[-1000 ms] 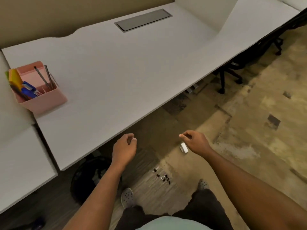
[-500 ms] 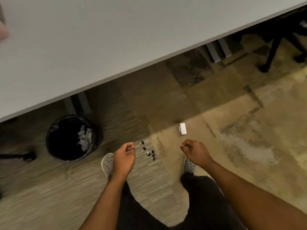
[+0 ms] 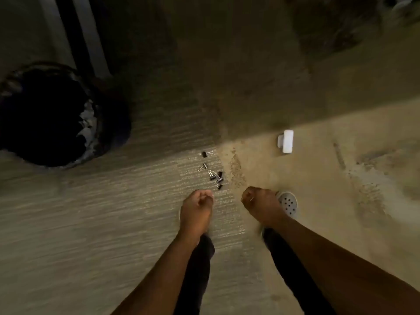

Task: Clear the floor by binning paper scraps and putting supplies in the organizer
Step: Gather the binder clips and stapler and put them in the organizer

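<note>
Several small black binder clips (image 3: pixel 213 172) lie scattered on the carpet just ahead of my hands. A white eraser-like block (image 3: pixel 286 141) rests on the floor to their right. My left hand (image 3: pixel 198 210) hovers just below the clips with its fingers curled in and nothing visible inside. My right hand (image 3: pixel 260 206) is level with it, also curled into a loose fist, apparently empty. A black round bin (image 3: pixel 91 153) stands at the left with torn paper scraps (image 3: pixel 87 123) inside. The pink organizer is out of view.
A grey desk leg (image 3: pixel 75 35) rises behind the bin at the upper left. My white perforated shoe (image 3: pixel 288 203) shows just right of my right hand. Carpet stretches all around, darker under the desk.
The view has dropped from the desk top to the floor. The desk and organizer left the frame, and the clips, white block and bin now look much closer to both hands.
</note>
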The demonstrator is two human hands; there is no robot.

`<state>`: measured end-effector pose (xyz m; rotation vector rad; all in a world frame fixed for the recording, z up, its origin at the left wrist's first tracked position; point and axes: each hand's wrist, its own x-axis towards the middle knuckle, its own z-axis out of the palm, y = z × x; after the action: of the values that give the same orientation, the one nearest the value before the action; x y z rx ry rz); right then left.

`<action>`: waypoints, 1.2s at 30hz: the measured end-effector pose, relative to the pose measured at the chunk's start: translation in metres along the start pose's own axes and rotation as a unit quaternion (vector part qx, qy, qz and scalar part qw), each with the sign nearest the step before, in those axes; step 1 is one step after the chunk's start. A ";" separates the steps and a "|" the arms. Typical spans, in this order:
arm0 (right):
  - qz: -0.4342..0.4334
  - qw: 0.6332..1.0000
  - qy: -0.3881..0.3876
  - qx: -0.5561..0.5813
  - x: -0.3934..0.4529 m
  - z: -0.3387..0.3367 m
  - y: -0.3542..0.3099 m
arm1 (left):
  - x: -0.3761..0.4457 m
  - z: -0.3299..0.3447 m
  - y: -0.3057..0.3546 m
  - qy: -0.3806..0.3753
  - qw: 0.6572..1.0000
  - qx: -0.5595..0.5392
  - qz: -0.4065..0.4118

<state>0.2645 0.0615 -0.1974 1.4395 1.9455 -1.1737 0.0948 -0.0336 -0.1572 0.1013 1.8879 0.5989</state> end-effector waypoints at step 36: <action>-0.069 0.984 0.146 0.075 0.212 0.193 0.066 | 0.276 0.101 -0.140 0.009 0.801 0.519 0.298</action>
<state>0.2252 0.0223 -0.4866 1.6551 2.2260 -1.2526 0.1050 -0.0238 -0.4822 1.4440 1.9881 -0.1246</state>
